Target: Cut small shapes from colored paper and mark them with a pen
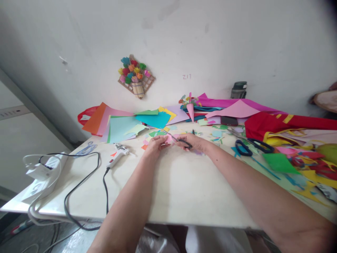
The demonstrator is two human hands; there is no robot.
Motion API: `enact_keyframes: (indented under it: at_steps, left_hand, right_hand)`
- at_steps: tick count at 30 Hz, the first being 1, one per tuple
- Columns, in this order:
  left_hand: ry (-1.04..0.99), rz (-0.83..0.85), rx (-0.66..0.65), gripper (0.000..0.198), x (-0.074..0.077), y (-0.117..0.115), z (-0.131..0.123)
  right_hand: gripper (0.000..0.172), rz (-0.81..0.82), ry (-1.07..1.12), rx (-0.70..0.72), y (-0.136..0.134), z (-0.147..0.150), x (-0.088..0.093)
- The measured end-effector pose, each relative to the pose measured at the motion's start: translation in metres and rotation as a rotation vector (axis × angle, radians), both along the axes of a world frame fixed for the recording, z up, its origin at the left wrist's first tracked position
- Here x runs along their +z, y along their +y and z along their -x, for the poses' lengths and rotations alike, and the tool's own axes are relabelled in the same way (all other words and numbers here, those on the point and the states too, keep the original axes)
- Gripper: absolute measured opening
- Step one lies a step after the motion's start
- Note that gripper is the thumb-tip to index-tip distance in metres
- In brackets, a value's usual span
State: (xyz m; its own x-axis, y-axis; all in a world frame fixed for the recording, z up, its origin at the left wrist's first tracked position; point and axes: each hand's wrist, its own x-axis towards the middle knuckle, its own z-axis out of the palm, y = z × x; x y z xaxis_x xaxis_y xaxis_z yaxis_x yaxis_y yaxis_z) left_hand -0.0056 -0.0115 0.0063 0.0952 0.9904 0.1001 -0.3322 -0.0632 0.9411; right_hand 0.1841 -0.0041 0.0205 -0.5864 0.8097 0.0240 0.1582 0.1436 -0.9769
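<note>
Over the middle of the table, my left hand pinches a small piece of pink paper. My right hand is closed around the dark handles of small scissors, whose blades point to the upper left beside the pink paper. Whether the blades touch the paper is too small to make out. Small coloured paper scraps lie just beyond both hands.
A glue gun with a black cord lies left, near a white power strip. Coloured sheets and a pink paper cone with flowers are at the back. Larger scissors, red cloth and scraps are right.
</note>
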Motion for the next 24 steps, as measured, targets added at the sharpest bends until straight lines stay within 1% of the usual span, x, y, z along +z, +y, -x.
enact_keyframes:
  at_steps: [4,10,16,24]
  left_hand:
    - [0.007,-0.001,-0.016,0.025,-0.0007,0.0003,0.0002]
    - [0.010,-0.009,-0.026,0.024,-0.0015,0.0006,0.0001]
    - [-0.011,-0.010,-0.036,0.024,-0.0025,0.0016,0.0013]
    - [-0.010,0.005,-0.027,0.024,-0.0013,0.0008,0.0002]
  right_hand:
    - [0.023,-0.014,0.000,0.001,-0.0007,0.0002,0.0009]
    - [0.022,0.000,0.008,0.000,0.0008,0.0005,0.0002]
    - [0.025,-0.016,-0.017,-0.007,-0.0043,0.0007,0.0044]
    - [0.022,0.004,-0.056,-0.020,-0.0050,0.0007,0.0045]
